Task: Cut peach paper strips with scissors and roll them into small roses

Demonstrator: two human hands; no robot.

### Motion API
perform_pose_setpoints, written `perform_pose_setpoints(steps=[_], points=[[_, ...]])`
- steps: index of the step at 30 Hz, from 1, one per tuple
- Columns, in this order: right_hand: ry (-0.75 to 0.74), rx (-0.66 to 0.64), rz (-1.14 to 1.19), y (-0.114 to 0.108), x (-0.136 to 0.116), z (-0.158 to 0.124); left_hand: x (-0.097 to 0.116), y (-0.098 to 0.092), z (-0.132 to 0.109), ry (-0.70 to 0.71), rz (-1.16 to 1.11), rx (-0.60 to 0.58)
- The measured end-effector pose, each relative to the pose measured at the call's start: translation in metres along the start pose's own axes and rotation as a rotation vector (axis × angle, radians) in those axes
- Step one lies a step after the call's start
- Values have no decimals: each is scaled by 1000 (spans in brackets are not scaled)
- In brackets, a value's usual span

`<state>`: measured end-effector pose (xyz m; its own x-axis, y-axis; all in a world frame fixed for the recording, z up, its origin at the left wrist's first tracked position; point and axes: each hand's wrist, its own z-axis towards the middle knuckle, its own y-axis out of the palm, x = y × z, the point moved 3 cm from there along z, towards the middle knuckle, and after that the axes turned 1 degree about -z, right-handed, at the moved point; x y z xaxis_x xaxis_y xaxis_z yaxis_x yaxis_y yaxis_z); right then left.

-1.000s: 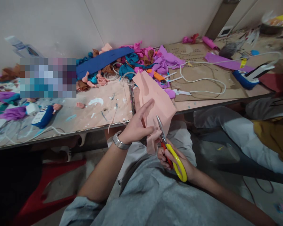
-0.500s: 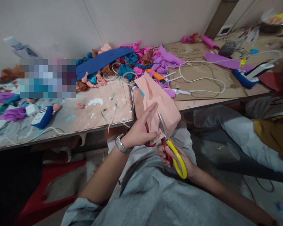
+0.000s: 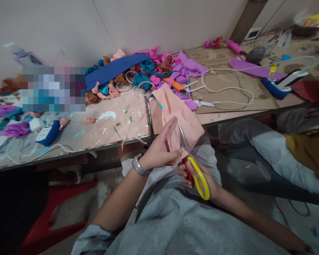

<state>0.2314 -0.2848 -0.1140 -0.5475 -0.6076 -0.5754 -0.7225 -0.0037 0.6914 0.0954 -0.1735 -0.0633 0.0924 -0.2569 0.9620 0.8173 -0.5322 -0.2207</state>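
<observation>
A sheet of peach crepe paper (image 3: 187,125) rests over my lap, its far end reaching the table edge. My left hand (image 3: 162,147), with a metal watch on the wrist, holds the paper's near left part between thumb and fingers, the index finger pointing along it. My right hand (image 3: 192,175) grips the scissors (image 3: 200,179), which have one yellow and one red handle. One scissor blade lies on top of the paper; the other blade is hidden beneath it. Near my left hand, thin peach strips (image 3: 133,138) hang over the table edge.
Crumpled purple, pink, teal and brown paper (image 3: 149,71) is heaped on the table with a blue strip (image 3: 117,71). An orange cutter (image 3: 178,86), white cables and blue-and-white extension blocks (image 3: 48,132) lie about. A seated person's leg (image 3: 266,152) is at right, a red chair (image 3: 66,198) at left.
Almost nothing differs. My left hand and wrist have shifted very slightly to the right, and the scissor handles have drawn in a little. The paper stays in place.
</observation>
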Motion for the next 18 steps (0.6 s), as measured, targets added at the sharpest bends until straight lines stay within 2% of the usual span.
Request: perform_pose_setpoints(steps=[18], points=[[-28, 40, -67, 2, -2, -1, 1, -2, 1, 28, 90, -5]])
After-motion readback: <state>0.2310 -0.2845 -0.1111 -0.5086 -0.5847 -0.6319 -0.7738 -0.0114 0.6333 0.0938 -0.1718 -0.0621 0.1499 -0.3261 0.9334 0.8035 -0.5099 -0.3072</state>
